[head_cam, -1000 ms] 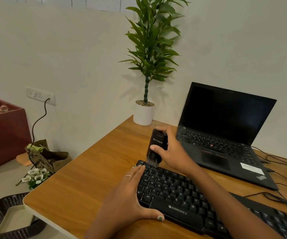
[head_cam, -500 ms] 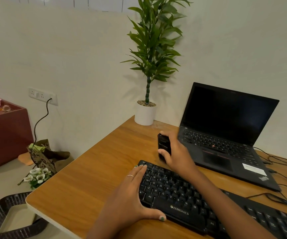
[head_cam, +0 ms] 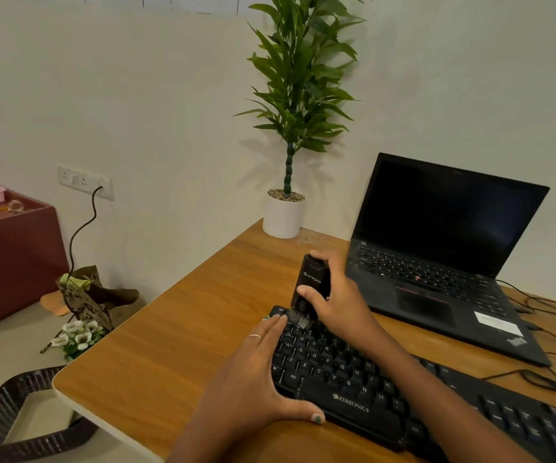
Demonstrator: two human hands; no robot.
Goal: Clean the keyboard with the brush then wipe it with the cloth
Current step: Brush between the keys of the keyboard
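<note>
A black Zebronics keyboard (head_cam: 363,389) lies along the front of the wooden desk (head_cam: 176,345). My right hand (head_cam: 340,305) grips a black brush (head_cam: 310,285) held nearly upright, its bristles down on the keys at the keyboard's far left corner. My left hand (head_cam: 253,379) lies flat with straight fingers over the keyboard's left end, thumb along its front edge. No cloth is in view.
An open black laptop (head_cam: 437,262) stands behind the keyboard, with cables (head_cam: 543,312) trailing off to the right. A potted plant (head_cam: 285,212) sits at the desk's far corner. On the floor to the left are a dark basket (head_cam: 9,419), flowers and a maroon box.
My right hand swept the brush back off the keyboard's far edge, then brought it forward again, upright, with its bristles on the top-left keys. My left hand stayed in place.
</note>
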